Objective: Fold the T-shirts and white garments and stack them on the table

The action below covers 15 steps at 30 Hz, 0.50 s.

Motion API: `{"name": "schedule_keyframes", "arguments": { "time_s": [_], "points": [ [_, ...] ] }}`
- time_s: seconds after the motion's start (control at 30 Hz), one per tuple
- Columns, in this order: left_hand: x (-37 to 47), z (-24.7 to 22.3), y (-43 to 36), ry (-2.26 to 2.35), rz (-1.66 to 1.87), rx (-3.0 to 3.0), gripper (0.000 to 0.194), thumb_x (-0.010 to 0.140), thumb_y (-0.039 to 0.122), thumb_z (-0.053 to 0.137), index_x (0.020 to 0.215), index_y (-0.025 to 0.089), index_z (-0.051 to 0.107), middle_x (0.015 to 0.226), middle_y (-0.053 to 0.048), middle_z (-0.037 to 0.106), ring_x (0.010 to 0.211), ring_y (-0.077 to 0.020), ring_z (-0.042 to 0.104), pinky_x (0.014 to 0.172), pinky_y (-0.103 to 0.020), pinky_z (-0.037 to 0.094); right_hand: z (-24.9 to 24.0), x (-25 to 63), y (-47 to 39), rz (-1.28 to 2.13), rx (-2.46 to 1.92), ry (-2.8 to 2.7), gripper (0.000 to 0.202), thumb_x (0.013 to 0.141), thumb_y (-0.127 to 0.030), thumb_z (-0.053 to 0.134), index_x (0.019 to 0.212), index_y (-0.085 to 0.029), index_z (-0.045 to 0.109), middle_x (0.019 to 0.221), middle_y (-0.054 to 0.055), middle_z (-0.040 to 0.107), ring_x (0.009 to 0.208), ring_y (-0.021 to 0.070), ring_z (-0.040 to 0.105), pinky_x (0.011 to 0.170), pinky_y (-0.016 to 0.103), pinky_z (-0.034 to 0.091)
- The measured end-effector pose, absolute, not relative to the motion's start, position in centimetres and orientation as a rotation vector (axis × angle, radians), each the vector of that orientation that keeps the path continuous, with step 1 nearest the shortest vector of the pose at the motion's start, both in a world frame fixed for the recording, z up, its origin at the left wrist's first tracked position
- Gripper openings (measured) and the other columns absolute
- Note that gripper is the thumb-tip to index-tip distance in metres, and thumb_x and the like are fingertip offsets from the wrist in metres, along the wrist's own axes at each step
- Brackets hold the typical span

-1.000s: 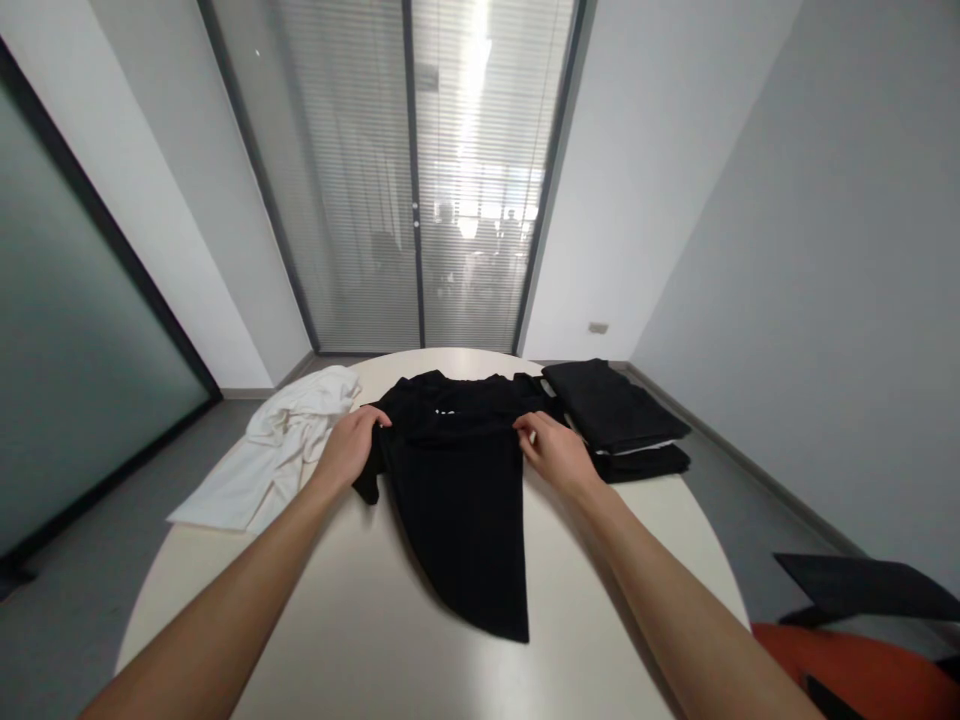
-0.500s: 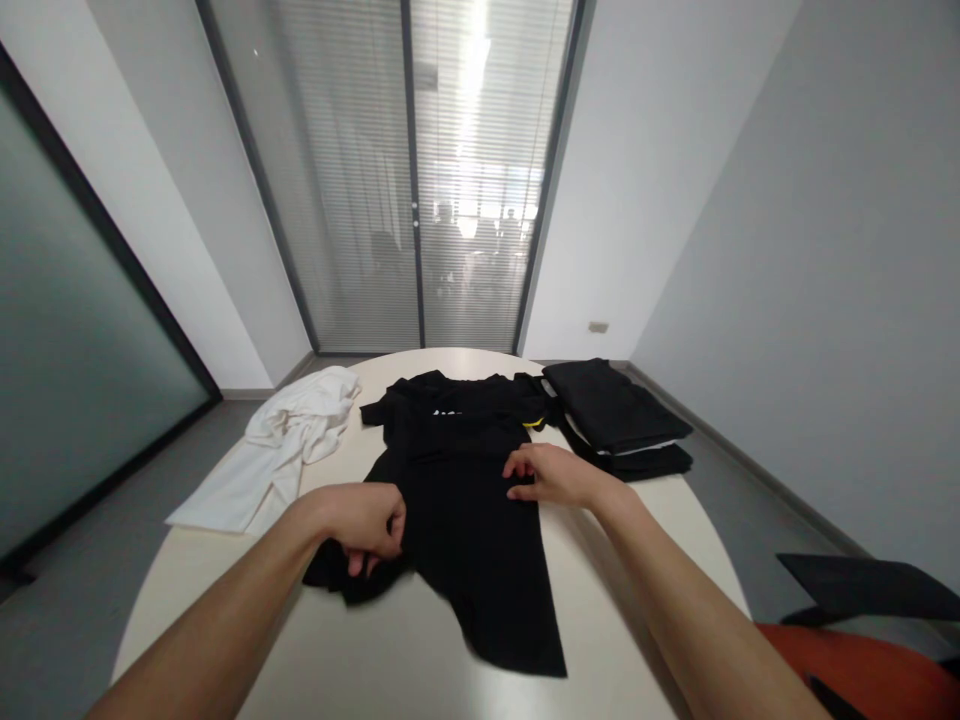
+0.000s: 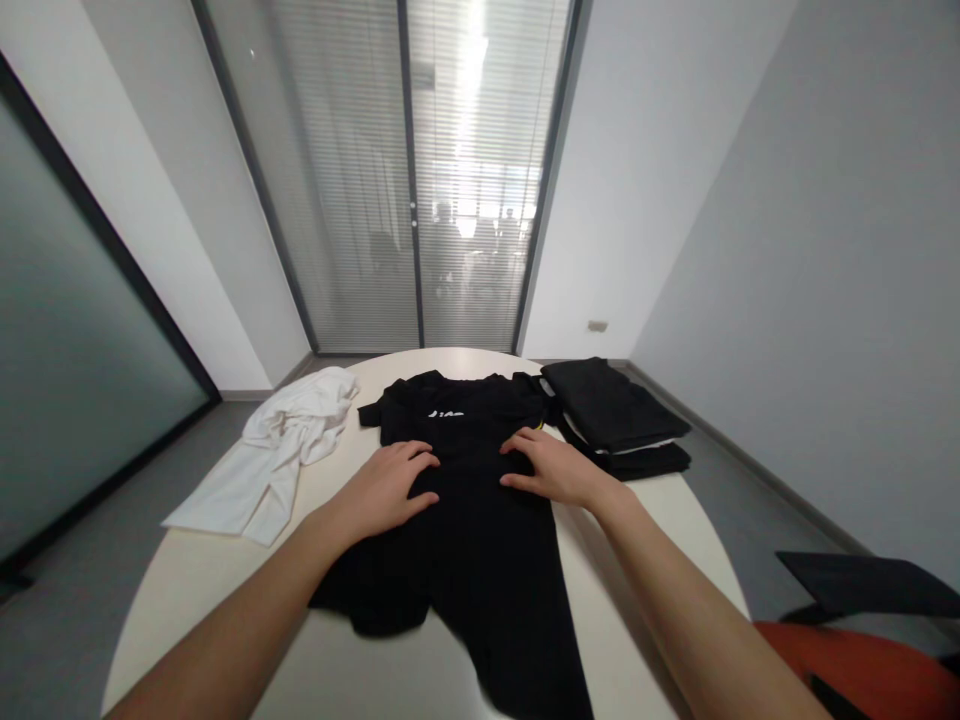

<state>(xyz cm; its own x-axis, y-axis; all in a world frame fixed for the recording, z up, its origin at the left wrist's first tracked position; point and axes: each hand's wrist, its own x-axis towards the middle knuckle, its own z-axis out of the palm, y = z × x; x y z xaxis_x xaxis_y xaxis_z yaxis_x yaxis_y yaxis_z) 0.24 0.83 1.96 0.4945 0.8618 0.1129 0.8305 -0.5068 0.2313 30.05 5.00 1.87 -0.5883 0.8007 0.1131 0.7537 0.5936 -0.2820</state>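
Black cotton-like cloth runs toward the viewer: a short-sleeved shirt (image 3: 487, 560) lies on the pale desk (image 3: 360, 680), its near right part running out of view at the bottom, while its near left part ends in a rumpled, curving edge. That uneven near edge looks like the part that most needs care; a light, even draw outward from the middle, with the upper part held down, should ease it without dragging the rest askew. Beyond it, the left hand (image 3: 386, 487) is open, thumb apart from the fingers, at the shirt's left side; the right hand (image 3: 553, 468) is open too, curved over the opposite side. Flat fingers would suit such soft cloth better than a hard pinch, and matched pressure on both sides should help the body lie square. Small white lettering (image 3: 446, 414) crosses the chest just past the fingertips, a handy guide for judging straightness. A red and black chair (image 3: 855, 665) stands at the near right. Across the rounded desk, a crumpled white cloth (image 3: 300, 420) rests on the left, and a stack of folded dark clothes (image 3: 611, 405) sits beside the shirt's right sleeve. Farther off are grey floor, plain walls, a small wall plate (image 3: 598, 326) and glass panels with blinds (image 3: 360, 200).
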Motion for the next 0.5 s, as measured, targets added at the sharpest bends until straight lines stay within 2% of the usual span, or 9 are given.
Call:
{"name": "schedule_keyframes", "arguments": {
  "time_s": [0.1,0.2,0.27,0.37,0.5],
  "points": [
    [-0.4,1.0,1.0,1.520,0.203,2.521,0.048,0.086,0.044,0.063,0.129,0.023,0.062,0.134,-0.014,0.057,0.120,-0.0329,0.056,0.103,-0.045,0.043,0.9,30.6,5.5,0.449,-1.265,-2.606,0.078,0.078,-0.057,0.074,0.143,-0.021,0.051,0.147,0.016,0.047,0.133,0.0310,0.048,0.112,0.043,0.038],
    [-0.6,1.0,0.7,1.520,0.175,2.495,0.044,0.083,0.044,0.066,0.122,0.023,0.065,0.119,-0.012,0.061,0.107,-0.0309,0.061,0.095,-0.042,0.047,0.3,31.1,5.9,0.602,-1.339,-2.576,0.102,0.070,-0.061,0.079,0.154,-0.021,0.036,0.158,0.019,0.032,0.145,0.0354,0.033,0.118,0.050,0.029],
    [-0.6,1.5,0.5,1.494,0.145,2.466,0.038,0.081,0.039,0.067,0.116,0.023,0.066,0.112,-0.010,0.063,0.099,-0.0278,0.064,0.088,-0.038,0.048,0.1,31.4,6.0,0.681,-1.363,-2.569,0.113,0.066,-0.060,0.082,0.157,-0.019,0.029,0.161,0.020,0.027,0.148,0.0366,0.027,0.119,0.052,0.026],
    [-0.3,2.4,0.1,1.401,0.042,2.391,0.026,0.081,0.032,0.066,0.106,0.025,0.067,0.097,-0.005,0.069,0.087,-0.0237,0.066,0.076,-0.032,0.047,0.3,31.6,5.9,0.752,-1.395,-2.588,0.121,0.061,-0.057,0.086,0.158,-0.017,0.026,0.160,0.021,0.029,0.147,0.0371,0.028,0.119,0.052,0.025],
    [0.5,3.6,-0.8,1.196,-0.053,2.242,0.016,0.076,0.031,0.069,0.092,0.026,0.070,0.081,0.002,0.072,0.070,-0.0174,0.065,0.061,-0.026,0.043,1.6,31.7,5.0,0.696,-1.407,-2.683,0.121,0.047,-0.058,0.091,0.151,-0.022,0.043,0.152,0.017,0.042,0.139,0.0394,0.039,0.114,0.050,0.034]
  ]
}}
